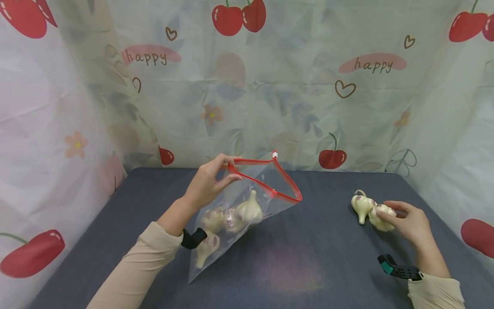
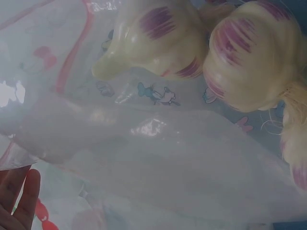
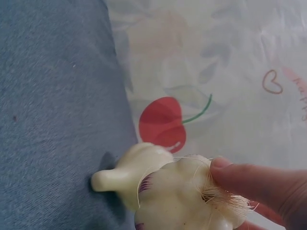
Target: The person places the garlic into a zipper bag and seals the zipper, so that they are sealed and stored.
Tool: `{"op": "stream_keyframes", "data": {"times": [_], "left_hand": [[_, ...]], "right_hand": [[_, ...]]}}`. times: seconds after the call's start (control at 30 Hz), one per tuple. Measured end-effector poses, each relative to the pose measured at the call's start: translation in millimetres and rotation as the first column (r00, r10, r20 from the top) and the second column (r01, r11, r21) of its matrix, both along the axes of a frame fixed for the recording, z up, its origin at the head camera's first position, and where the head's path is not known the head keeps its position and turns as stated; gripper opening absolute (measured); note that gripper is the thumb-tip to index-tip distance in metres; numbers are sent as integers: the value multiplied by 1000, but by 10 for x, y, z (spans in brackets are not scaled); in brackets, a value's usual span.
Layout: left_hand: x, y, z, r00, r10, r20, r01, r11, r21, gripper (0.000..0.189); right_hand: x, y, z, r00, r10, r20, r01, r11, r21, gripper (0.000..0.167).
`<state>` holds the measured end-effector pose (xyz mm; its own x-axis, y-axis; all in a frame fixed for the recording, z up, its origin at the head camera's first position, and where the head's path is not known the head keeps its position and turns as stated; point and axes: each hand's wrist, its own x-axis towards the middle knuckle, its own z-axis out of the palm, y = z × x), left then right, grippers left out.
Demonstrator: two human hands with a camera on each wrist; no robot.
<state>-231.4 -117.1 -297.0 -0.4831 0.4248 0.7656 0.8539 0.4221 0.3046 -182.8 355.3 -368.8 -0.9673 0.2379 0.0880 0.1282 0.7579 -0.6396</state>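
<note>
A clear zip bag with a red zip edge hangs tilted from my left hand, which pinches its rim at the left corner. Its mouth gapes toward the right. Several garlic bulbs lie inside the bag; in the left wrist view purple-streaked garlic shows close up through the plastic. At the right of the table my right hand grips a garlic bulb between thumb and fingers, its roots facing the thumb. Just beside it, on the cloth, lies another garlic bulb.
A dark blue-grey cloth covers the table. Patterned curtains with cherries hang behind it and along both sides. A thin wire-like loop is near the back right corner.
</note>
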Motion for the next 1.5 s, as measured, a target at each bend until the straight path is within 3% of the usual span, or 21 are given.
{"op": "stream_keyframes", "data": {"times": [0.83, 1.5], "left_hand": [[15, 8, 9, 1000, 0, 10, 0, 1000, -4, 32], [32, 28, 12, 1000, -2, 4, 2, 1000, -9, 31]], "right_hand": [[8, -283, 351, 991, 19, -136, -18, 1000, 15, 62], [53, -507, 562, 968, 66, -243, -69, 998, -4, 55]]}}
